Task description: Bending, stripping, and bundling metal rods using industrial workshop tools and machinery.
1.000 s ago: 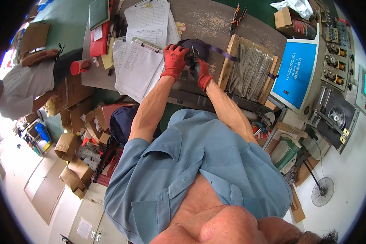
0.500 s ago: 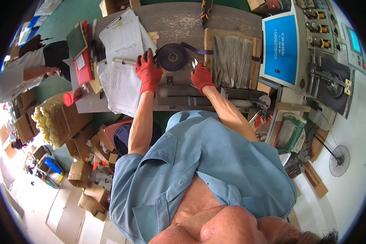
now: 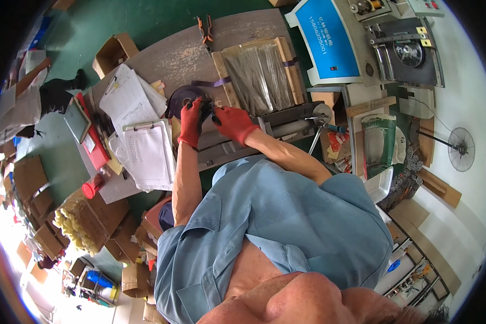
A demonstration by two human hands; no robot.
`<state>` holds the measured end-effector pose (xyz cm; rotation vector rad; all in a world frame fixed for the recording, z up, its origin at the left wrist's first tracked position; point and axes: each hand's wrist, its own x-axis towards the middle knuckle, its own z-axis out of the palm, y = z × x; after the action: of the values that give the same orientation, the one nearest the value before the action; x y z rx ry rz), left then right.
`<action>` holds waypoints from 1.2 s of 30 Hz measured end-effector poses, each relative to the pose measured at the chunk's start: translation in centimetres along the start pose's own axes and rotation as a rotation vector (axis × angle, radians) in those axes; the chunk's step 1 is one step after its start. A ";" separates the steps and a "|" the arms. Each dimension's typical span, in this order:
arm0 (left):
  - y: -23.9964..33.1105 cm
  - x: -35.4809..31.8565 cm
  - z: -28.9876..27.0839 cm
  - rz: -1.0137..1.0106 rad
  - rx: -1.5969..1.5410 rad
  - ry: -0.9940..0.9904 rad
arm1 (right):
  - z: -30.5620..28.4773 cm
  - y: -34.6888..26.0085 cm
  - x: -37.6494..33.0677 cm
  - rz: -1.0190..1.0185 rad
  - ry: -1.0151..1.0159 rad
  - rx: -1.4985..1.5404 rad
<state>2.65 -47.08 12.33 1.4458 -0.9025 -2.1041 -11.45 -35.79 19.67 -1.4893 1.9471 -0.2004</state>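
Observation:
Both my hands wear red gloves with dark fingertips and meet at the near right side of a dark purple roll of strap [image 3: 176,102]. My left hand [image 3: 190,123] has its fingers bent against the roll's edge; what they pinch is hidden. Close beside it, my right hand [image 3: 233,123] is curled shut around small snips, which are mostly hidden by the fingers. A loose purple band [image 3: 213,83] runs from the roll toward a wooden-sided tray [image 3: 220,65]. In that tray lies a bundle of thin grey strips [image 3: 259,78].
Left of my hands lie a clipboard with papers [image 3: 146,154], loose sheets [image 3: 127,102] and a red folder [image 3: 96,154]. Orange-handled pliers [image 3: 204,29] rest at the far edge. A blue-fronted machine [image 3: 326,40] stands right. A red cup [image 3: 93,185] sits at the left edge.
My right hand has moved left with the snips, and my left hand has shifted right across the roll, so the two now meet. The whole view has turned and shifted.

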 end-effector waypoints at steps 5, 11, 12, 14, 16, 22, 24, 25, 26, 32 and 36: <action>-1.5 3.2 4.5 -0.126 -0.078 -0.036 | -7.5 9.3 -4.5 0.136 0.573 0.248; -4.2 7.7 9.2 -0.205 -0.028 0.170 | -6.5 31.1 0.5 0.591 0.562 0.651; -5.1 8.2 9.5 -0.013 -0.111 0.099 | -5.8 32.5 2.2 0.592 0.557 0.662; -8.0 10.0 6.4 0.191 -0.180 0.048 | -4.8 32.4 5.4 0.616 0.446 0.578; -10.9 14.3 0.1 0.209 0.017 -0.034 | -4.9 28.8 7.5 0.652 0.572 0.772; -9.1 13.3 1.6 0.281 0.121 0.082 | -2.2 33.3 10.5 0.360 0.841 1.338; -6.0 10.2 5.7 -0.027 -0.786 0.032 | -2.0 35.1 10.2 0.413 0.877 1.355; -5.2 8.9 4.5 0.034 -0.796 -0.265 | -2.6 33.4 10.1 0.417 0.869 1.391; -5.0 8.2 4.1 0.058 -0.792 -0.246 | -3.5 32.2 9.7 0.402 0.844 1.407; -3.0 6.1 5.8 0.666 0.583 0.211 | -10.0 28.2 5.1 0.252 0.430 1.838; 1.8 4.0 13.6 0.285 -0.126 0.038 | -8.5 28.3 5.0 0.250 0.822 1.272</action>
<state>-11.53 -47.36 14.33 1.2117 -0.8867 -1.8814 -39.68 -33.10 10.09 -0.2788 1.8090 -1.7486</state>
